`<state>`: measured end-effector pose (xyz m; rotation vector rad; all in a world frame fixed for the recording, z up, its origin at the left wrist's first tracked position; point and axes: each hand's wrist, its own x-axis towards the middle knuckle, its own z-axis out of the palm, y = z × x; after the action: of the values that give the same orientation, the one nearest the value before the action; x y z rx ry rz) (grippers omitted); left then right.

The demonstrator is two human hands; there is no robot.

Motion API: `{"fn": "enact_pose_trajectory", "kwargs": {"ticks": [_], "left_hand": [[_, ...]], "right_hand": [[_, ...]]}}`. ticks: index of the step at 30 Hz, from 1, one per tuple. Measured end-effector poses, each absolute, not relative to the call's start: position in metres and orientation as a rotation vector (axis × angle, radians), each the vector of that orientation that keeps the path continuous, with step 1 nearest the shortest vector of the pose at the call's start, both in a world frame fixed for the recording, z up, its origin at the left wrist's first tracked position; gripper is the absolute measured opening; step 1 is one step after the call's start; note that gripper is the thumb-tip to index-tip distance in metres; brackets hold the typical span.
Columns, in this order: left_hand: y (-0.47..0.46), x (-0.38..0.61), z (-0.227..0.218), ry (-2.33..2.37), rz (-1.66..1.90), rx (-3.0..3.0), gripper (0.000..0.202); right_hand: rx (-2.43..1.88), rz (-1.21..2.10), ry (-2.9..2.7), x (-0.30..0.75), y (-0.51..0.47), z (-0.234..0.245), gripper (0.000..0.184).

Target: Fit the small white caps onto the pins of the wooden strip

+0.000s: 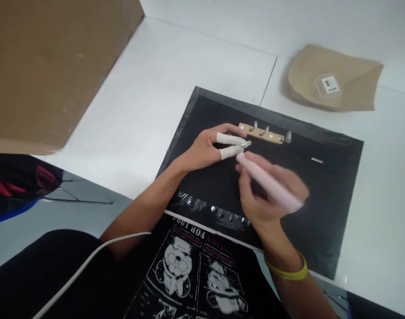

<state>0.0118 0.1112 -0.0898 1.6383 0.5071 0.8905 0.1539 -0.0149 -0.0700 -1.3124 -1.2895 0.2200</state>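
Note:
My left hand (210, 148) rests on a black mat (335, 190), with white finger cots on two fingers. Those fingers pinch a small clear piece (246, 144) just below a narrow wooden strip (261, 133). The strip carries several small clear pieces and metal studs. My right hand (262, 195) is closed round a pale pink pen-shaped tool (270, 181), whose tip points at the pinched piece. A yellow band is on my right wrist.
A large cardboard box (52, 66) stands at the far left on the white table (156, 88). A brown paper envelope (335, 77) with a small clear packet lies at the back right. A small white sliver (317, 160) lies on the mat's right part.

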Motion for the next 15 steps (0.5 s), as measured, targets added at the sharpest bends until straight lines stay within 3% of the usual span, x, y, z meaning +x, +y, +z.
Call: {"fn": "enact_pose_trajectory", "kwargs": {"ticks": [12, 15], "left_hand": [[0.1113, 0.0124, -0.0896, 0.515, 0.888, 1.610, 0.017], [0.1115, 0.0121, -0.0894, 0.511, 0.887, 1.621, 0.017]], "right_hand": [[-1.319, 0.164, -1.191, 0.1488, -0.0179, -0.0694, 0.029], [-1.218, 0.221, -1.372, 0.1507, -0.0194, -0.0741, 0.039]]}}
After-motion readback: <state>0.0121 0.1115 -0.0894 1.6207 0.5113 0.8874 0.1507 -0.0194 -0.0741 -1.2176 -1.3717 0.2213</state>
